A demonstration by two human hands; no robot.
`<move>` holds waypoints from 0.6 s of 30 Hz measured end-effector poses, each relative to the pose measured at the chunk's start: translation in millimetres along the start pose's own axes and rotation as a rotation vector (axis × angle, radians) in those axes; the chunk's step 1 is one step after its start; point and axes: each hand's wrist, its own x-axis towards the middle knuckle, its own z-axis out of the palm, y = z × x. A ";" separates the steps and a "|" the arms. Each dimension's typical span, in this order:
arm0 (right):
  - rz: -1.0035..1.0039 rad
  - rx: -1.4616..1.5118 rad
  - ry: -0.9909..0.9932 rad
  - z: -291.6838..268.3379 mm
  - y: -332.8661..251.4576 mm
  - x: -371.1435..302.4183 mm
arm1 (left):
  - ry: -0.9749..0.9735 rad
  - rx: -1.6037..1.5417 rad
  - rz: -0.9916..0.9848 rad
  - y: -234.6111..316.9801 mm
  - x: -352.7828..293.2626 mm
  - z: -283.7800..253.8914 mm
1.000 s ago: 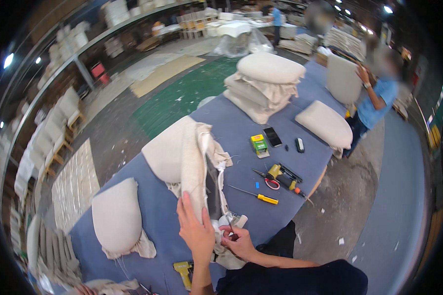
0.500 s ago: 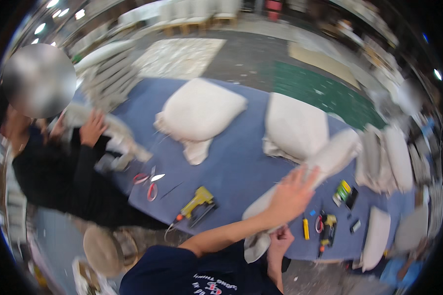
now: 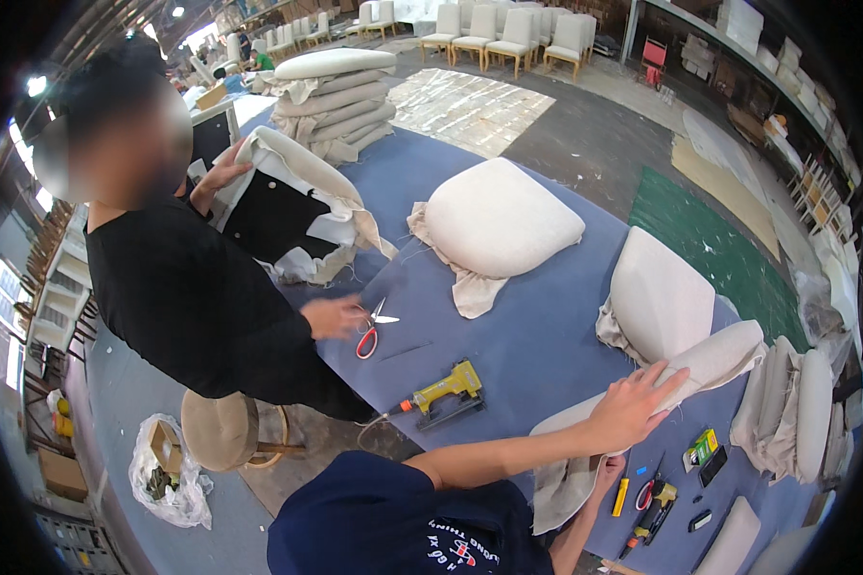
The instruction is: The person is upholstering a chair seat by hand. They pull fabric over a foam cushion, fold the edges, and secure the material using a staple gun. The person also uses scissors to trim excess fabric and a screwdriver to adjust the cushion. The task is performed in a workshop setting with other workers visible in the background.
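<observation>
The big blue surface (image 3: 537, 331) is stretching out before me, and a co-worker (image 3: 192, 297) in black is standing at its left. My long cream padded piece (image 3: 714, 359) is lying near my edge of the surface, slanting away to the right, just beside another rounded cushion (image 3: 664, 299). Loose fabric (image 3: 566, 491) is hanging at its near end, and here's the step as I'm judging it: steadying the piece from above while working along its near edge. That edge, I reckon, is calling for a firm palm on top and careful fingers below.

A yellow-and-black staple gun (image 3: 654, 515) is lying to the right of my arms, nobody touching it. Now the hands: my left hand (image 3: 633, 407) is spreading flat over the padding, fingers extended, pressing rather than gripping. My right hand (image 3: 608, 472) is tucking in under the near edge, partly hidden; whether its fingers are closing on anything, I can't tell. Just beside it a slim yellow handle (image 3: 621, 497) is resting, and beyond that, a tiny blue scrap (image 3: 641, 471).
</observation>
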 end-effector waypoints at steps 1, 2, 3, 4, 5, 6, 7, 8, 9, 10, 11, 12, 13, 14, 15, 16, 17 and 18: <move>0.021 0.024 0.012 0.9 -0.6 0.1 | -0.008 -0.011 -0.019 -1.0 0.2 -0.1; 0.040 0.061 0.044 4.2 0.3 -0.4 | -0.014 -0.016 -0.021 -1.0 -0.5 -0.7; 0.065 0.108 0.086 8.8 1.7 -4.6 | -0.021 -0.021 -0.022 -0.5 -2.1 -1.8; 0.092 0.173 0.136 16.2 2.0 -9.3 | -0.024 -0.023 -0.027 -1.7 -2.9 -3.6; 0.122 0.248 0.213 22.0 2.2 -15.7 | -0.015 -0.020 -0.016 -2.3 -4.2 -4.1; 0.142 0.309 0.266 27.0 2.0 -20.5 | -0.007 -0.016 -0.004 -2.9 -5.4 -5.0; 0.152 0.335 0.297 29.8 1.4 -26.5 | -0.003 -0.016 0.004 -3.0 -7.4 -5.8; 0.143 0.320 0.294 33.6 0.6 -30.3 | -0.009 -0.013 -0.005 -3.0 -8.8 -7.5; 0.072 0.127 0.170 33.3 -3.3 -30.0 | -0.015 -0.009 -0.013 -2.7 -9.8 -10.3; -0.019 -0.058 0.065 33.9 -8.0 -30.5 | -0.021 -0.006 -0.022 -2.5 -11.2 -12.1; -0.100 -0.246 -0.055 37.0 -19.2 -28.5 | -0.015 0.006 -0.024 -3.8 -12.8 -12.0; -0.082 -0.253 -0.053 41.1 -31.8 -31.3 | -0.009 0.019 -0.027 -5.4 -14.8 -11.7; -0.066 -0.258 -0.045 49.6 -52.3 -36.6 | -0.008 0.031 -0.023 -5.7 -15.4 -11.0; -0.050 -0.262 -0.028 54.8 -62.7 -39.5 | -0.006 0.048 -0.022 -4.5 -15.4 -10.3; -0.148 -0.384 -0.085 54.0 -58.5 -35.7 | -0.008 0.065 -0.019 -3.1 -15.4 -10.5; -0.240 -0.520 -0.121 44.5 -49.9 -30.4 | -0.021 0.064 -0.004 2.4 -15.0 -6.0; -0.209 -0.534 -0.119 36.6 -42.7 -32.6 | -0.003 0.080 -0.002 4.6 -14.8 -2.5; -0.178 -0.540 -0.142 34.3 -32.9 -31.7 | 0.011 0.095 0.001 -2.1 -14.9 -4.6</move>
